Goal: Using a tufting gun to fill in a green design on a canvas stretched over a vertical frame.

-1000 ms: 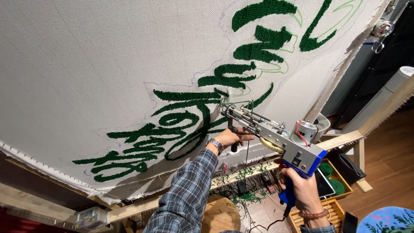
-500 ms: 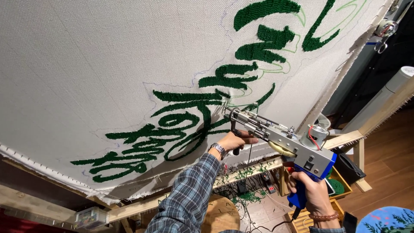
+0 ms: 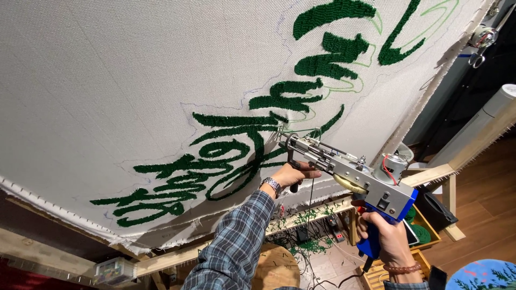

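A silver and blue tufting gun point(image 3: 352, 177) points its needle tip at a large white cloth point(image 3: 123, 86) stretched on a wooden frame point(image 3: 430, 174). Dark green tufted strokes point(image 3: 236, 145) run across the cloth, with thin drawn outlines beside them. My left hand point(image 3: 293, 174), in a plaid sleeve with a wristwatch, grips the gun's black front handle just under the cloth. My right hand point(image 3: 389, 241), wearing a bead bracelet, holds the blue rear grip lower right. A green yarn strand runs into the gun's tip.
Green yarn scraps and black cables point(image 3: 312, 244) lie on the floor below the frame. A small fan point(image 3: 400, 153) and a wooden crate point(image 3: 424, 231) stand at right. A round wooden stool point(image 3: 277, 268) is under my arm. A white cylinder point(image 3: 484, 121) leans at far right.
The tufting gun and both hands have shifted slightly right and down along the cloth, the tip staying near the green strokes.
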